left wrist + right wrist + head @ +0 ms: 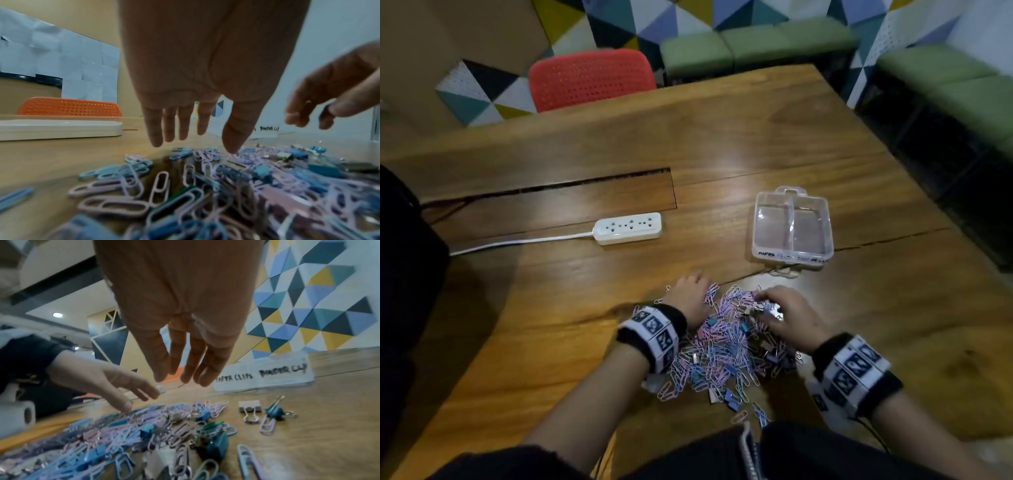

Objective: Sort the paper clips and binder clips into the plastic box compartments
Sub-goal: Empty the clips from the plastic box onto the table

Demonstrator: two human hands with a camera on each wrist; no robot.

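The heap of clips (726, 346) lies on the worktop (756, 144) closest in, with the left hand (690, 296) and right hand (789, 313) over it, both with fingers (202, 120) straight and loose, gripping nothing. Pastel paper clips (115, 206) and small binder clips (249, 406) are thoroughly tangled, so a careless scoop would likely carry both kinds together. The clear plastic box (792, 228) sits beyond the heap, apart, both labelled compartments bare.
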